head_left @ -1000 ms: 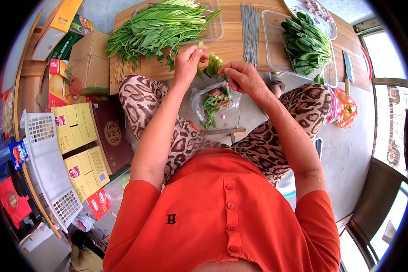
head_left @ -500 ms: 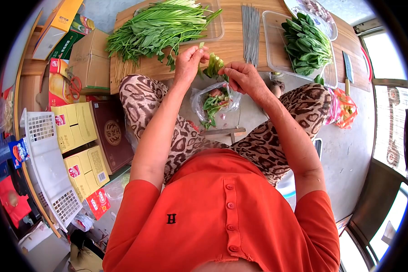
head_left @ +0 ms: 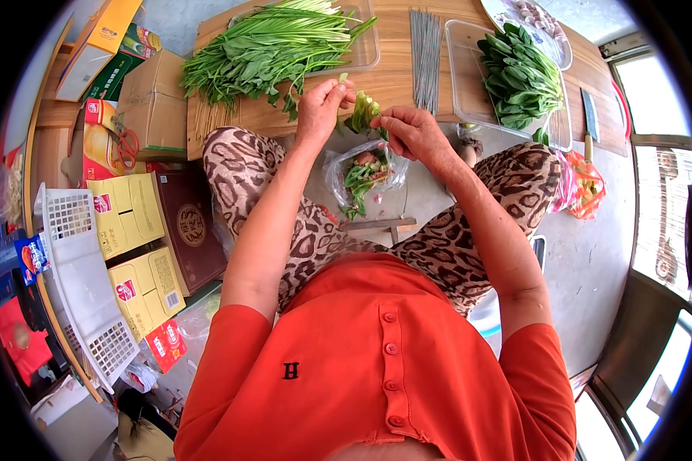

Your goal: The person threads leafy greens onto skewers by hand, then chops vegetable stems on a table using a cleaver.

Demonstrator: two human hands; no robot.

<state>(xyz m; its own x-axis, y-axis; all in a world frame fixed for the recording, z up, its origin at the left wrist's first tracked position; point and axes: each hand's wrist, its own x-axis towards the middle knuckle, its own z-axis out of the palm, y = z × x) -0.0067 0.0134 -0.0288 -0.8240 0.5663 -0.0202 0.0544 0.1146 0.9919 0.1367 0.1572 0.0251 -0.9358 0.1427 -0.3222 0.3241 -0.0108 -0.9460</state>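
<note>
My left hand is closed in a pinch on a thin green stalk, whose pale tip sticks up above the fingers. My right hand pinches a yellowish-green leafy piece at its right side. The two hands are a short way apart, over the table's near edge. Below them a clear plastic bag stands open between my knees, with green and reddish vegetable scraps inside. Long green stalks with leaves are heaped in a clear tray at the table's left.
On the wooden table are metal skewers, dark leafy greens in a clear box, a plate and a knife. Boxes and a white basket stand at left. A red bag lies right.
</note>
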